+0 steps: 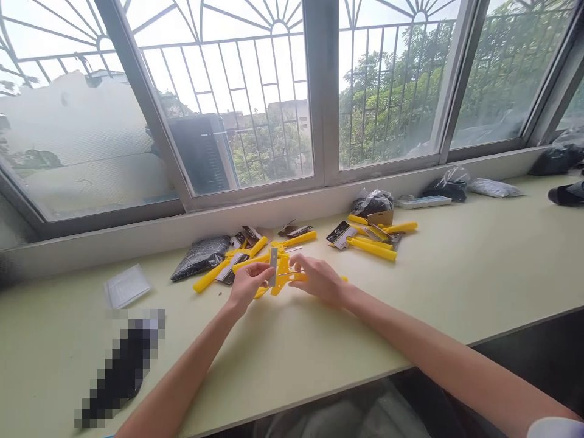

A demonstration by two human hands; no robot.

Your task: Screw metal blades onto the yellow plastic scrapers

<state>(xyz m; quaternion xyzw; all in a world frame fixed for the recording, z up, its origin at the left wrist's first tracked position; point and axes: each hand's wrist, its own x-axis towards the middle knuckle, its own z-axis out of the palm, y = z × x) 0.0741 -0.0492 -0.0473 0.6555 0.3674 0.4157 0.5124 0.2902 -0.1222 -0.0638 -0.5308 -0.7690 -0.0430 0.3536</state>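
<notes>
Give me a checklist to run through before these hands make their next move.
1. Left hand has the flat metal strip: ok, pinched between thumb and fingers.
2. Right hand is at the yellow tool: ok, fingers curled beside it.
3. Right hand's grip is firm: cannot tell.
4. Strip is seated against the tool: cannot tell, contact is unclear.
5. Space just beyond the hands is free: not ok, yellow handles and packaging cards lie close.
6. Clear plastic bag is away from the hands: ok.

Yellow tools (371, 248) beyond; front open
</notes>
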